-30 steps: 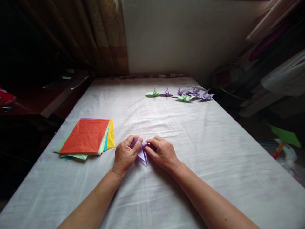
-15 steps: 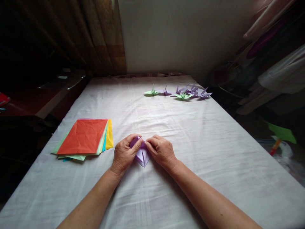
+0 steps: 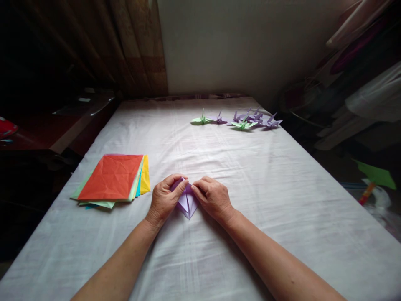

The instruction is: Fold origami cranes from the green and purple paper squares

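Note:
A folded purple origami paper (image 3: 188, 203) is between my two hands at the middle of the table, its pointed end towards me and a slit running down its centre. My left hand (image 3: 165, 198) is closed on its upper left part, thumb on top and fingers behind. My right hand (image 3: 214, 198) pinches its upper right edge between thumb and curled fingers. Both hands cover the paper's side corners.
A stack of coloured paper squares (image 3: 111, 177), red on top, lies left of my hands. Several folded cranes, green (image 3: 242, 124) and purple (image 3: 272, 122), stand at the back right. A white cloth (image 3: 282, 196) covers the table. Right of it are a green sheet (image 3: 376, 174) and hanging clothes (image 3: 376, 92).
My hands keep their hold on the purple paper, with hardly any shift of the fingers. The surroundings sit slightly further right in the view.

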`<state>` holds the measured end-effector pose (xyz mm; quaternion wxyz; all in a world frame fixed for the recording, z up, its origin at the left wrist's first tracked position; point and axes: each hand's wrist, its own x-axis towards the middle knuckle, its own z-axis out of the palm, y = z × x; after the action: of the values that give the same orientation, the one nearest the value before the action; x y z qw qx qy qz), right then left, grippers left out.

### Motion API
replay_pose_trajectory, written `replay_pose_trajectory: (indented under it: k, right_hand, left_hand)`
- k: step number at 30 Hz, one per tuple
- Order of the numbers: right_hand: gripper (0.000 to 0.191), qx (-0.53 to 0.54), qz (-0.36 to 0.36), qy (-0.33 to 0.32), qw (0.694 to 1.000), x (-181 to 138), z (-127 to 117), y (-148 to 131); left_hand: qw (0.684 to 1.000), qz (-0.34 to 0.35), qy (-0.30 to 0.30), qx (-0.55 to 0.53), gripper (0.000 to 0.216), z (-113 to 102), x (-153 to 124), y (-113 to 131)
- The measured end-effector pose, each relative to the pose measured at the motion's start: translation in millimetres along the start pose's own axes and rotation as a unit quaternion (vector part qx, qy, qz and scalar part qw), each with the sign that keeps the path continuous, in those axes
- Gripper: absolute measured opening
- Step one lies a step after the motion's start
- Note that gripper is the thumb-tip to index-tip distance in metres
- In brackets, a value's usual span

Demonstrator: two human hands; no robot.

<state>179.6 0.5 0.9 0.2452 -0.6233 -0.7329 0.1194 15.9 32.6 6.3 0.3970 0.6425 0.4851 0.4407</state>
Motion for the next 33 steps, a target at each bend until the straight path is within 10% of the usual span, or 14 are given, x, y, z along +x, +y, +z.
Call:
replay_pose_trajectory:
  k: [33]
  right_hand:
    - [0.010, 0.001, -0.015, 0.002, 1.000, -1.2, 0.0, -1.6]
  left_hand:
    - [0.998, 0.009, -0.047, 0.037, 0.027, -8.6, -1.7, -5.3]
